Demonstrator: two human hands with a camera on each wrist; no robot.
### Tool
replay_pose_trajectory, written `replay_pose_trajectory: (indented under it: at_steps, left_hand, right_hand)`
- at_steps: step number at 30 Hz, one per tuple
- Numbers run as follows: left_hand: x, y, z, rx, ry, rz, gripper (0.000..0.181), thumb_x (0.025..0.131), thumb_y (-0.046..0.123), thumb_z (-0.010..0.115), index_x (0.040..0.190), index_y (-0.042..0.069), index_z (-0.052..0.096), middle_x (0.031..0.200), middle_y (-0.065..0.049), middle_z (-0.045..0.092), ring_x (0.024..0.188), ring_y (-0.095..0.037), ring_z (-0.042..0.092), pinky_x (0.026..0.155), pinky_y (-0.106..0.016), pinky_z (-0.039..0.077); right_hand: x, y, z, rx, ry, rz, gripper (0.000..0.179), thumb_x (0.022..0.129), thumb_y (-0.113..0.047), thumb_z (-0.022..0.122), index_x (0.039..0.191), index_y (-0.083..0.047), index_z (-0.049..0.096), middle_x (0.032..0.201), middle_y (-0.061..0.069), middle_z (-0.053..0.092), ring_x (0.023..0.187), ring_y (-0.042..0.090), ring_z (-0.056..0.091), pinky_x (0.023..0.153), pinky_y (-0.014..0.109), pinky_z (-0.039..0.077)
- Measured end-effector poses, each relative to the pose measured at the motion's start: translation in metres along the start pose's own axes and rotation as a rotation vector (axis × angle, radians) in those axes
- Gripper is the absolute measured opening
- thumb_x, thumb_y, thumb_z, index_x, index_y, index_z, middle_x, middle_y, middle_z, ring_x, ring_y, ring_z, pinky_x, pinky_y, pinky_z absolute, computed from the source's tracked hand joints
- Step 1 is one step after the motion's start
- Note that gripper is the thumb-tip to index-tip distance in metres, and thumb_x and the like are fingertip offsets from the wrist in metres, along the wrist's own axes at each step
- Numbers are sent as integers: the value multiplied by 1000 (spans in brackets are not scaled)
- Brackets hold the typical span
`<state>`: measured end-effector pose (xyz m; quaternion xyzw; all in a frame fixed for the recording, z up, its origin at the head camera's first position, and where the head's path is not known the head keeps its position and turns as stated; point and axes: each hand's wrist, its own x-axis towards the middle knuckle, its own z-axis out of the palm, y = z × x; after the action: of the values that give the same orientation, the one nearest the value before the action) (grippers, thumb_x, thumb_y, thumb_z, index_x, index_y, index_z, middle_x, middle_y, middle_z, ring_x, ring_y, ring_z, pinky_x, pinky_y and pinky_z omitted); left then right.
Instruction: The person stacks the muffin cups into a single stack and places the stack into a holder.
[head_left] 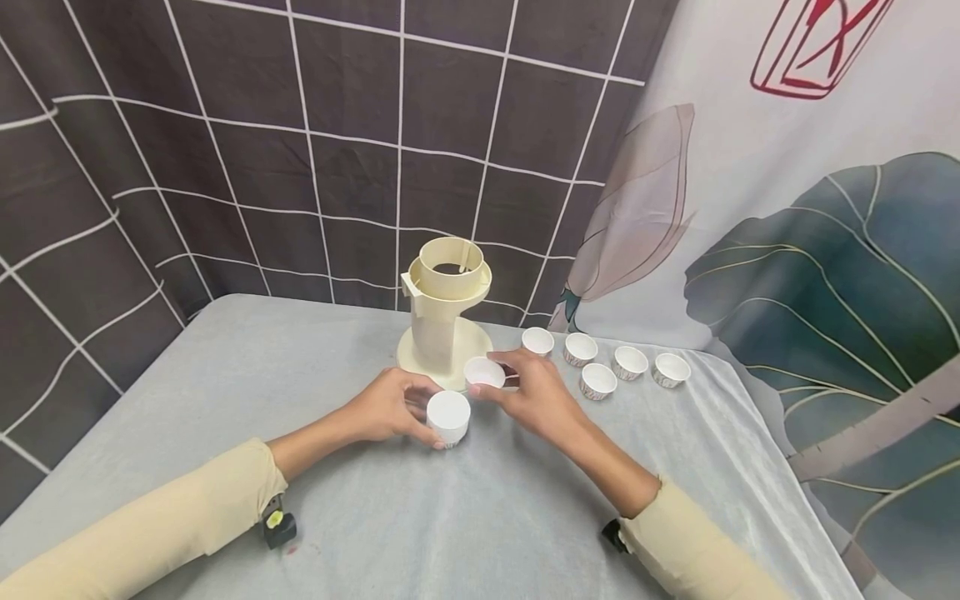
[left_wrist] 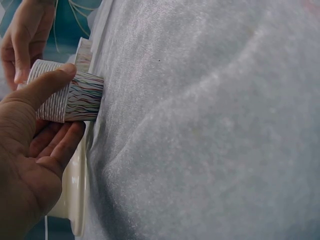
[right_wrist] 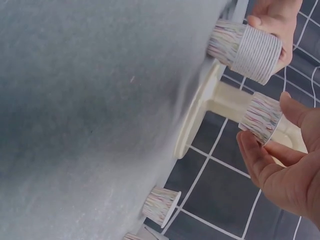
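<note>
My left hand (head_left: pixel 392 407) grips a stack of nested paper cups (head_left: pixel 448 417) that stands upright on the table. Wavy coloured lines show on the lowest cup of that stack (left_wrist: pixel 84 97), with many white rims above it. A single paper cup (head_left: pixel 485 372) is pinched between the thumb and fingers of my right hand (head_left: pixel 534 392), held above the table just right of the stack. In the right wrist view this cup (right_wrist: pixel 261 117) is apart from the stack (right_wrist: pixel 245 50). Behind both hands stands a cream plastic stand (head_left: pixel 442 333) with a ring-shaped top and a round base.
Several single paper cups (head_left: pixel 597 382) stand upright on the table to the right, near its back edge. A grey cloth (head_left: pixel 450 517) covers the table. Dark tiled-pattern fabric (head_left: pixel 345 175) hangs behind it, and a leaf-printed curtain (head_left: pixel 825 275) hangs at the right.
</note>
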<state>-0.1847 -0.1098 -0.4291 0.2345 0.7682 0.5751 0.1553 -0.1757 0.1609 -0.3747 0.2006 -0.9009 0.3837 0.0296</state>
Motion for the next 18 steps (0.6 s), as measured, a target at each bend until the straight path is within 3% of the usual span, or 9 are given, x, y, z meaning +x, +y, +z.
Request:
replay_pose_trajectory:
  at_steps: [9,18]
  left_hand:
    - [-1,4,-1,13,4,0,53,70,-2,103,117,-6,81,111,-12,84,102,-16,82,94,-29,72]
    - [0,1,-1,24,-3,2,51,70,-1,104,115,-5,80,112,-14,84,104,-19,83,95,-29,72]
  right_hand:
    - [-3,-11,3,14,11,-43,52,94,-25,94,138,-3,78,130,16,80,120,29,78,100,35,72]
    - [-10,-22,10,7,-7,-60,55,90,-27,97,137,-4,78,127,11,80,115,26,79,98,34,72]
